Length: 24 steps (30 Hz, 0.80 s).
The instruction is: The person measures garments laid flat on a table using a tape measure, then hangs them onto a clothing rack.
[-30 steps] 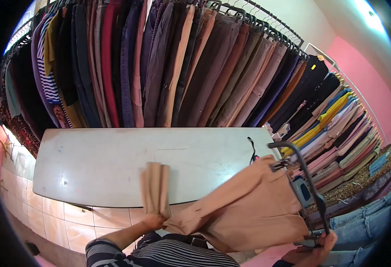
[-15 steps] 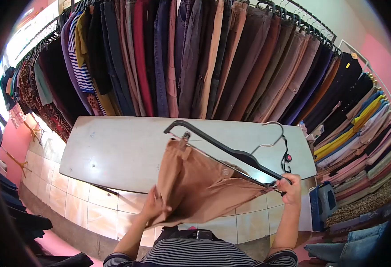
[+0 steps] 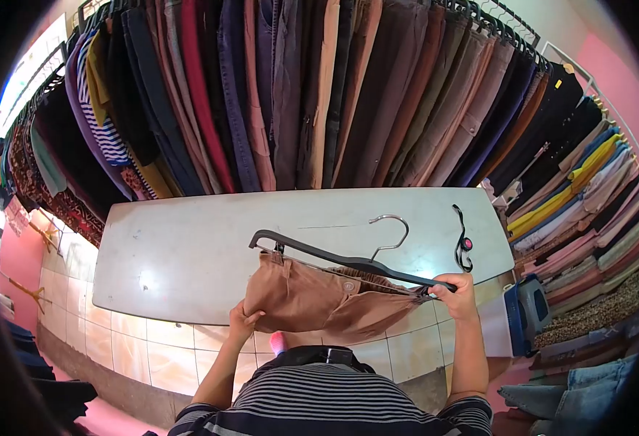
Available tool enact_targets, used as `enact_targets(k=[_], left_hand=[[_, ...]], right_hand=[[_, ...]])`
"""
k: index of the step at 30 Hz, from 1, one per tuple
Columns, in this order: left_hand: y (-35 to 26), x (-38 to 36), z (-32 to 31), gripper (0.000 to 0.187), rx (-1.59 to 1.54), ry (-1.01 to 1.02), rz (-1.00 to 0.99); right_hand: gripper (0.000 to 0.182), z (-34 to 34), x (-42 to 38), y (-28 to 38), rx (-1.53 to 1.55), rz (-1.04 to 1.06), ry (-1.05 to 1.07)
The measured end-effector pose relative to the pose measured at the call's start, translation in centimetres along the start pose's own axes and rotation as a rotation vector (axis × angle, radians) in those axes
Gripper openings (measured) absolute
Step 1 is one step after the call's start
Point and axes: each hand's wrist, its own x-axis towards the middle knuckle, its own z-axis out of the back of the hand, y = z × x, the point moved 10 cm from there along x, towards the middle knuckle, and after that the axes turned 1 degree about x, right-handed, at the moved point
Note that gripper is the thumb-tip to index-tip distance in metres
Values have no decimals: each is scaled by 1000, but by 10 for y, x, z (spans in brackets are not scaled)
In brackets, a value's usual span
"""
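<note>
Tan trousers hang by their waist from the clips of a black hanger, over the near edge of the white table. My right hand is closed round the right end of the hanger, by the clip there. At the left side of the trousers, my left hand pinches the cloth below the left clip. The hanger's metal hook points up and away from me. The lower part of the trousers is folded out of sight.
A small black strap with a red round piece lies at the table's right end. Behind the table hangs a long row of trousers. More clothes hang at the right, beside a blue plastic item.
The hanger and trousers have come lower and flatter, with the hook now fully in view. My left hand has shifted slightly left, my right hand slightly left and up.
</note>
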Motion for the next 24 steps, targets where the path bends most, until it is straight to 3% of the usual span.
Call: enact_targets(k=[1, 5, 7, 8, 10, 12, 16, 22, 23, 24], left_hand=[[-10, 0, 5, 34, 133, -62, -96], [-5, -3, 4, 47, 134, -56, -248], [0, -11, 6, 43, 194, -91, -170], [4, -16, 10, 40, 248, -127, -91], [10, -24, 7, 35, 232, -92, -47], [-3, -33, 24, 34, 273, -312, -197], [-24, -9, 55, 32, 360, -610, -224], [15, 78, 68, 23, 530, -576, -9], [28, 89, 63, 22, 580, -497, 99], [41, 98, 58, 22, 628, -414, 207]], right_hand=[[19, 0, 1, -1, -6, 5, 2], [21, -6, 12, 12, -152, 81, -35], [30, -13, 17, 40, -559, 456, -158], [30, -16, 26, 31, -557, 458, -155], [37, -28, 32, 30, -758, 746, -246], [40, -32, 56, 18, -825, 756, -268], [38, -45, 133, 3, -845, 791, -362], [32, -117, 254, -105, -885, 685, -275], [32, -130, 262, -116, -885, 685, -274], [32, -146, 281, -148, -1034, 462, -171]])
